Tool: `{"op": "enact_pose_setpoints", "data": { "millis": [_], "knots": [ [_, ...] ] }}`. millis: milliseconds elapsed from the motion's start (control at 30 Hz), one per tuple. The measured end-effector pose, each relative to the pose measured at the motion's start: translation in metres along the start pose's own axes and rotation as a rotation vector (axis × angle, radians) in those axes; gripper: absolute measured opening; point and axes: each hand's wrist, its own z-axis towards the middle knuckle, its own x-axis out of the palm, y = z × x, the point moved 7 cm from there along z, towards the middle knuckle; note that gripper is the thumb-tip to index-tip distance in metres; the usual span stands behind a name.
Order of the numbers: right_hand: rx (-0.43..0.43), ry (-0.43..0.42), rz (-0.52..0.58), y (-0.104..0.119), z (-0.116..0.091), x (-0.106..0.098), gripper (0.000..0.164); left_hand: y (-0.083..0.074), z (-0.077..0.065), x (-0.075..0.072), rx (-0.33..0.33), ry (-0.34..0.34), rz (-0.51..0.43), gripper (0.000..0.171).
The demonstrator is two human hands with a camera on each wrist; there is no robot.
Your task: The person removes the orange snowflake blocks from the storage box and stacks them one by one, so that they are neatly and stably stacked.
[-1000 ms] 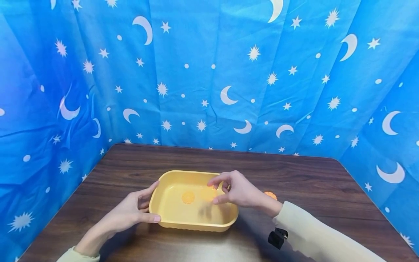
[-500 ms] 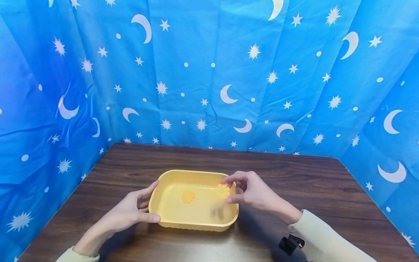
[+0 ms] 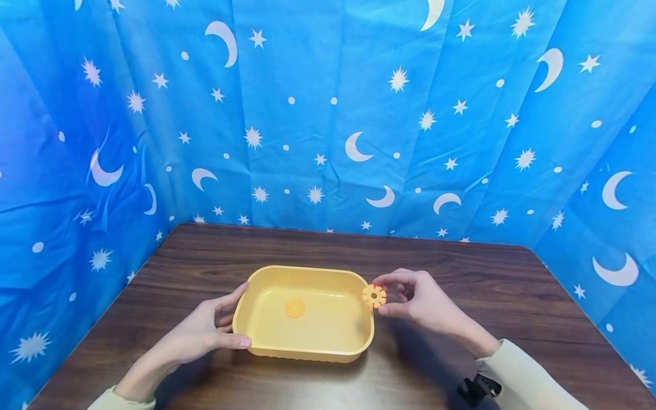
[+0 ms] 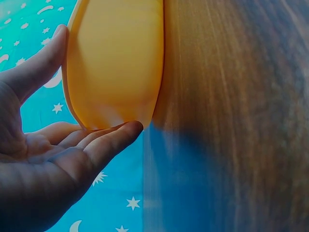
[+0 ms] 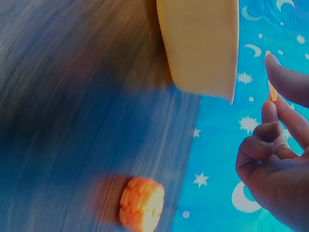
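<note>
A yellow rectangular plastic tray (image 3: pixel 323 333) with rounded corners sits on the table. My left hand (image 3: pixel 202 330) grips its left end, thumb at the front corner and fingers along the side; the left wrist view shows the fingers against the tray wall (image 4: pixel 116 58). One orange notched disc (image 3: pixel 294 308) lies flat inside the tray. Just at the right rim, my right hand (image 3: pixel 425 302) pinches another orange notched disc (image 3: pixel 374 296) between thumb and fingers. The right wrist view catches this disc (image 5: pixel 273 90) edge-on.
A short stack of orange notched discs (image 5: pixel 142 205) stands on the table, hidden behind the right hand in the head view. The brown wood-grain table (image 3: pixel 287 245) ends at a blue curtain (image 3: pixel 307 114) with moons and stars. A black device (image 3: pixel 479 390) is on the right wrist.
My right hand has moved right with the pinched disc, from over the tray's inside to its right rim. The left hand, the tray and the disc inside have stayed put.
</note>
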Motion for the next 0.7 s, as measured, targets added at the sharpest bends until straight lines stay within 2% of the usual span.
{"op": "enact_pose_setpoints", "data": {
  "millis": [300, 700],
  "knots": [
    [0.113, -0.058, -0.021, -0.028, -0.013, -0.023, 0.044, -0.002, -0.001, -0.001, 0.025, 0.009, -0.011, 0.107],
    [0.164, -0.124, -0.053, -0.065, -0.04, -0.053, 0.043, -0.001, -0.002, 0.002, 0.038, 0.042, -0.061, 0.107]
  ]
}}
